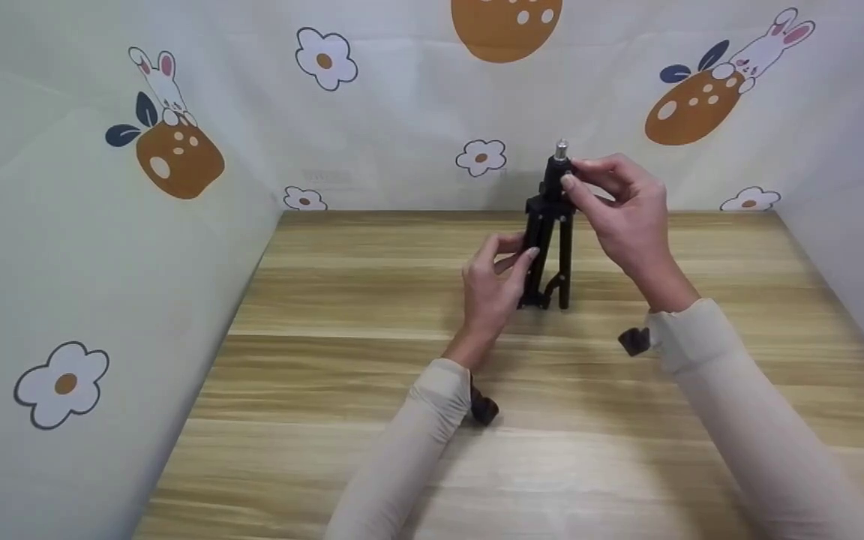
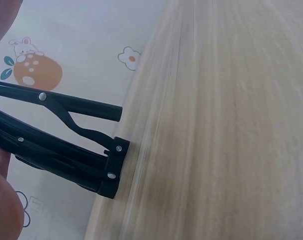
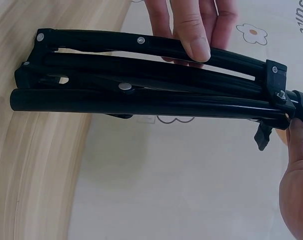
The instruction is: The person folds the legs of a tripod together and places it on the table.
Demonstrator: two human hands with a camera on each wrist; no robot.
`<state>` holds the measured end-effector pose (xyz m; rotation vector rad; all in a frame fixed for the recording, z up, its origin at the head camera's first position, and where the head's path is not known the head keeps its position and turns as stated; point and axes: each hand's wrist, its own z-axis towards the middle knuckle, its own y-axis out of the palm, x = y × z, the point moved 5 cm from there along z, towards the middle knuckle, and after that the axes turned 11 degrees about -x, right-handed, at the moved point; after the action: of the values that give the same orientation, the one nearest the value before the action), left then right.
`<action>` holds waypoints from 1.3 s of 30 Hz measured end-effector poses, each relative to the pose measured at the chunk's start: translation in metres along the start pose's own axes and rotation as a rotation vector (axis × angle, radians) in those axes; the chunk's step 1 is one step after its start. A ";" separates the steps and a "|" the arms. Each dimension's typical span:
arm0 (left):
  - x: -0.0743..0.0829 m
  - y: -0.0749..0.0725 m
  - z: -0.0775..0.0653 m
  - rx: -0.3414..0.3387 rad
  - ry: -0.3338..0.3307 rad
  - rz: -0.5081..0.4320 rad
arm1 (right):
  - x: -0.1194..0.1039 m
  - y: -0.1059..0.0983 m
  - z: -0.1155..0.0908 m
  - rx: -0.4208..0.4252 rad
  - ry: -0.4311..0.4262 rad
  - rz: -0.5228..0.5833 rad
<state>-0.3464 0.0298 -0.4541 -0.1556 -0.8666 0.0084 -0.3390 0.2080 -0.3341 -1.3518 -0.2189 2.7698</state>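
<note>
A black tripod (image 1: 544, 232) with a silver screw tip stands near the back of the wooden table, its legs nearly folded together. My left hand (image 1: 493, 279) grips one leg at mid-height between thumb and fingers. Up at the collar below the silver tip, my right hand (image 1: 627, 214) pinches the tripod's top. In the right wrist view, the tripod (image 3: 156, 85) spans the frame, with a small dark knob (image 3: 262, 136) beside the upper joint. One leg stands slightly apart in the left wrist view, joined by a curved brace (image 2: 76, 125).
The wood-grain table (image 1: 342, 420) meets a patterned cloth backdrop (image 1: 394, 135) just behind the tripod. Cloth walls (image 1: 87, 285) rise at the left and right. Small dark devices are strapped at both wrists.
</note>
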 end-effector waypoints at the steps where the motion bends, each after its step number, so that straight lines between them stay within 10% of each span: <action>1: 0.000 0.000 0.000 -0.001 -0.003 -0.005 | 0.000 0.000 0.000 0.002 0.000 -0.002; 19: -0.001 -0.003 0.007 -0.039 -0.022 -0.036 | -0.001 -0.001 0.003 0.002 -0.007 0.017; 32: -0.004 -0.005 0.005 -0.047 -0.014 -0.028 | 0.001 0.001 -0.004 -0.087 -0.075 -0.161; 39: -0.007 -0.003 0.004 -0.055 -0.014 -0.009 | 0.020 -0.004 -0.023 -0.120 0.020 -0.283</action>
<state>-0.3538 0.0269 -0.4562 -0.2033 -0.8815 -0.0229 -0.3330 0.2162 -0.3635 -1.2599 -0.5383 2.5421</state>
